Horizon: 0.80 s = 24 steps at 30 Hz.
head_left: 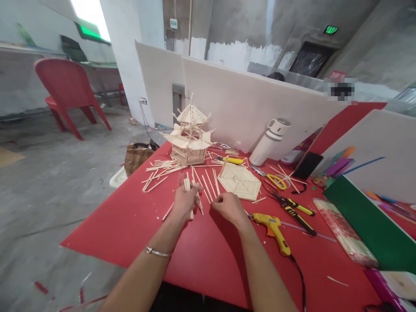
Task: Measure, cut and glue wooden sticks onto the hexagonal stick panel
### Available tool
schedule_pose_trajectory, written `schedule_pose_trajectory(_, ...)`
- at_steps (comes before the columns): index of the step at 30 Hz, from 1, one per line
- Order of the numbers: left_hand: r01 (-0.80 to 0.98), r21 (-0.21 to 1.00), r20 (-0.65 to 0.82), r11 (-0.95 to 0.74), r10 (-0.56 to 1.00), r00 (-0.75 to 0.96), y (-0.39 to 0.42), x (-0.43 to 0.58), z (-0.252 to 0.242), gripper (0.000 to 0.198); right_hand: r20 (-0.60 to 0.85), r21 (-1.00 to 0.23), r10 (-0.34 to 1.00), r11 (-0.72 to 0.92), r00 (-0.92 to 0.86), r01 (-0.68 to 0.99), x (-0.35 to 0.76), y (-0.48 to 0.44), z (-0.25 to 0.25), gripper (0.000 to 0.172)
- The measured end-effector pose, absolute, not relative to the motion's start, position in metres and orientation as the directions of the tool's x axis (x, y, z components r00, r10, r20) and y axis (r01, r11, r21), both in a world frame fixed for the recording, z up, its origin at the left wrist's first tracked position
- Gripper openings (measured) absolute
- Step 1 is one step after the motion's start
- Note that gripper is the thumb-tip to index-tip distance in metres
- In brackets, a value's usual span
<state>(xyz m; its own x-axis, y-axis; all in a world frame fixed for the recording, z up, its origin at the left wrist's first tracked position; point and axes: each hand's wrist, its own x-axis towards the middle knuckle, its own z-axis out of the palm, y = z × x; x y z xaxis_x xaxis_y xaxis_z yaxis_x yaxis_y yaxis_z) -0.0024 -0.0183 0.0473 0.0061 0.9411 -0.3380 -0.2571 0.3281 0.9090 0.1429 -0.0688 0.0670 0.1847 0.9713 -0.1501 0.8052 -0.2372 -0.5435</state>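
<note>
My left hand (186, 201) is closed around a small bundle of thin wooden sticks (187, 185), held nearly upright over the red table. My right hand (229, 208) has its fingers pinched together just above the tabletop, by the lower ends of some loose sticks (208, 186); whether a stick is between the fingertips is hidden. Beyond it lies a flat hexagonal panel (240, 180) made of sticks. At the back left of the table stands a pagoda model (190, 134) built from sticks, with more loose sticks (159, 171) scattered in front.
To the right lie a yellow glue gun (271, 225) with its cord, pliers (297, 212), yellow-handled scissors (276, 180) and a packet of sticks (344, 232). A white bottle (271, 141) stands by the partition (234, 104). Left of the table are a checked bag (138, 158) and a red chair (69, 91).
</note>
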Motion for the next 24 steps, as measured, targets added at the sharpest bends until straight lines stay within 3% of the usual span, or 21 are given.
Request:
schedule_pose_trajectory(4,-0.205,0.923,-0.325,0.326,0.945,0.040,-0.019,-0.002,0.043,0.031,-0.107,-0.716,0.987,-0.159,0.118,0.680,0.132,-0.079,0.069,0.014)
schedule_pose_trajectory(11,-0.281,0.937,-0.206,0.207,0.978,0.030,-0.019,-0.004,0.043,0.031,0.007,-0.764,0.996,-0.051,0.088,0.643,0.115,-0.084,0.058,0.016)
schedule_pose_trajectory(15,-0.204,0.962,-0.174,0.180,0.984,0.047,-0.019,-0.005,0.043,0.030,0.122,-0.808,0.990,0.055,0.076,0.587,0.114,-0.086,0.049,0.016)
schedule_pose_trajectory(20,-0.139,0.989,-0.040,0.051,0.996,0.079,-0.030,-0.001,0.048,0.038,0.292,-0.852,0.907,0.104,0.302,0.513,0.117,-0.090,0.036,0.023)
schedule_pose_trajectory(24,-0.190,0.981,0.024,-0.020,1.000,0.017,-0.043,0.002,0.061,0.037,0.322,-0.877,0.859,0.112,0.398,0.468,0.116,-0.094,0.027,0.031)
